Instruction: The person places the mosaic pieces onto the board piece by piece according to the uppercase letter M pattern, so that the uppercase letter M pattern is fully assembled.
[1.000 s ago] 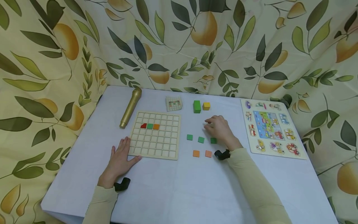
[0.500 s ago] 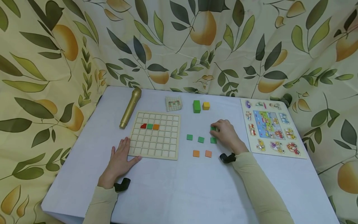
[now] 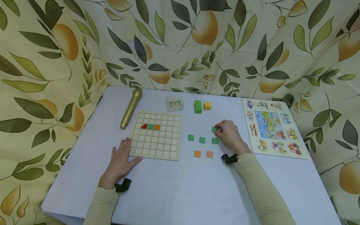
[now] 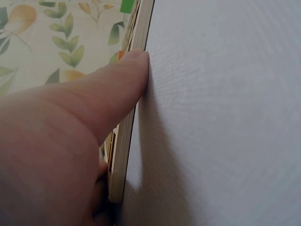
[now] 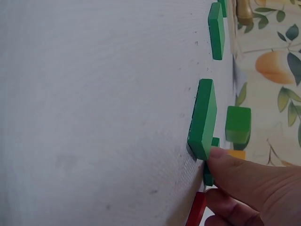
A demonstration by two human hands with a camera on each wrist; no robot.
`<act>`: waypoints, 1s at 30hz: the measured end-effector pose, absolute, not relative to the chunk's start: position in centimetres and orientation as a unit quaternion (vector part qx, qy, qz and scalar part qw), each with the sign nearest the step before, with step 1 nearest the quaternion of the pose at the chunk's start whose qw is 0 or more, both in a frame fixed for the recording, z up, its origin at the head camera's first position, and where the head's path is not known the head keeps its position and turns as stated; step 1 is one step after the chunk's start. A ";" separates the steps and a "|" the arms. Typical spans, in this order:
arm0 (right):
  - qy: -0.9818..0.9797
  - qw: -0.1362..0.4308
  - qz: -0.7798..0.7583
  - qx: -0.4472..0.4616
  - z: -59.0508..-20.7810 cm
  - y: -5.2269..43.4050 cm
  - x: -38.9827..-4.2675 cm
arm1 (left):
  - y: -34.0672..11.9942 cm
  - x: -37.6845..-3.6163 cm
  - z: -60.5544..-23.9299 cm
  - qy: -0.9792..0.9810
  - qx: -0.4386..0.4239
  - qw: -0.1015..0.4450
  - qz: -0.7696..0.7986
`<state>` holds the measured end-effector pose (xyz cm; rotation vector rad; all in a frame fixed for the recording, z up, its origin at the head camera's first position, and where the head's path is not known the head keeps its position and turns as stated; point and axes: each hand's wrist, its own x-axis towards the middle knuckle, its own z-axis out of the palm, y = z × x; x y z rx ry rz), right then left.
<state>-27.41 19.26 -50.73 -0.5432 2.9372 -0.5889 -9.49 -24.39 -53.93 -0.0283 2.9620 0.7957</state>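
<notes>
Right hand pinches a green tile; left hand steadies the grid board.

From the head view, the right hand (image 3: 229, 134) pinches a small green tile (image 3: 215, 129) just above the table (image 3: 180, 187), beside three loose green tiles and two orange ones, while the left hand (image 3: 121, 162) lies flat, fingers straight, touching the wooden grid board (image 3: 156, 136). The left wrist view shows its thumb pressed against the board's edge (image 4: 126, 141). In the right wrist view, fingertips (image 5: 230, 165) grip a green tile; a red piece (image 5: 196, 209) sits beneath them.
</notes>
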 end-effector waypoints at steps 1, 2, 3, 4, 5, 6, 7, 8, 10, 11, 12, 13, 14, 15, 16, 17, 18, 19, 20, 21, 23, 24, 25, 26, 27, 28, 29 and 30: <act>0.964 0.047 -0.194 -0.176 -50.8 19.3 -27.4 | -24.3 -9.5 -53.9 0.965 -0.008 0.037 0.259; 0.964 0.045 -0.194 -0.175 -50.8 19.3 -27.4 | -24.3 -9.6 -53.9 0.965 -0.007 0.036 0.260; 0.965 0.044 -0.194 -0.173 -50.9 19.4 -27.4 | -24.2 -9.6 -53.9 0.965 -0.005 0.034 0.260; 0.965 0.042 -0.193 -0.172 -50.9 19.4 -27.3 | -24.2 -9.6 -53.9 0.965 -0.004 0.035 0.260; 0.965 0.041 -0.193 -0.170 -51.0 19.3 -27.3 | -24.2 -9.6 -53.8 0.965 -0.004 0.034 0.259; 0.965 0.041 -0.193 -0.171 -51.0 19.3 -27.3 | -24.2 -9.6 -53.8 0.965 -0.004 0.035 0.260; 0.965 0.040 -0.195 -0.173 -51.0 19.2 -27.3 | -24.2 -9.6 -53.8 0.965 -0.004 0.036 0.259; 0.964 0.038 -0.196 -0.174 -50.9 19.1 -27.3 | -24.2 -9.5 -53.8 0.965 -0.003 0.036 0.259; 0.963 0.037 -0.200 -0.175 -50.9 18.8 -27.4 | -24.2 -9.5 -53.8 0.965 -0.004 0.039 0.258; 0.963 0.037 -0.202 -0.176 -50.8 18.7 -27.4 | -24.2 -9.4 -53.8 0.965 -0.004 0.039 0.258; 0.962 0.038 -0.203 -0.176 -50.8 18.5 -27.4 | -24.2 -9.4 -53.8 0.965 -0.003 0.039 0.260; 0.962 0.038 -0.204 -0.177 -50.8 18.4 -27.5 | -24.3 -9.4 -53.8 0.965 -0.002 0.039 0.260; 0.962 0.040 -0.205 -0.176 -50.7 18.2 -27.5 | -24.3 -9.3 -53.8 0.965 -0.002 0.039 0.260; 0.962 0.041 -0.206 -0.177 -50.7 18.0 -27.6 | -24.3 -9.3 -53.8 0.965 -0.002 0.039 0.260; 0.961 0.042 -0.206 -0.179 -50.7 17.8 -27.6 | -24.3 -9.2 -53.8 0.965 -0.004 0.039 0.259; 0.961 0.044 -0.205 -0.180 -50.7 17.6 -27.7 | -24.4 -9.2 -53.8 0.965 -0.005 0.040 0.259; 0.961 0.045 -0.205 -0.182 -50.7 17.4 -27.8 | -24.4 -9.1 -53.8 0.965 -0.005 0.039 0.259; 0.961 0.044 -0.204 -0.183 -50.7 17.2 -27.8 | -24.4 -9.1 -53.9 0.965 -0.005 0.039 0.260; 0.961 0.045 -0.204 -0.183 -50.6 17.1 -27.8 | -24.4 -9.1 -53.9 0.965 -0.006 0.039 0.261; 0.961 0.044 -0.204 -0.183 -50.6 17.0 -27.8 | -24.4 -9.1 -53.9 0.964 -0.005 0.039 0.262; 0.961 0.040 -0.204 -0.185 -50.4 16.8 -27.7 | -24.3 -9.1 -53.8 0.964 -0.004 0.038 0.264; 0.960 0.037 -0.205 -0.187 -50.4 16.7 -27.6 | -24.3 -9.1 -53.8 0.963 -0.003 0.038 0.265; 0.960 0.034 -0.206 -0.189 -50.4 16.5 -27.6 | -24.3 -9.1 -53.8 0.963 -0.003 0.038 0.266; 0.959 0.032 -0.207 -0.191 -50.4 16.4 -27.6 | -24.2 -9.1 -53.8 0.963 -0.002 0.038 0.265; 0.958 0.029 -0.208 -0.194 -50.4 16.3 -27.6 | -24.2 -9.1 -53.8 0.964 -0.002 0.038 0.265; 0.958 0.026 -0.206 -0.197 -50.4 16.1 -27.6 | -24.2 -9.1 -53.8 0.964 -0.002 0.038 0.265; 0.958 0.024 -0.204 -0.198 -50.4 15.9 -27.6 | -24.1 -9.1 -53.7 0.964 -0.001 0.037 0.265; 0.959 0.023 -0.202 -0.198 -50.4 15.7 -27.7 | -24.1 -9.2 -53.7 0.963 0.000 0.037 0.265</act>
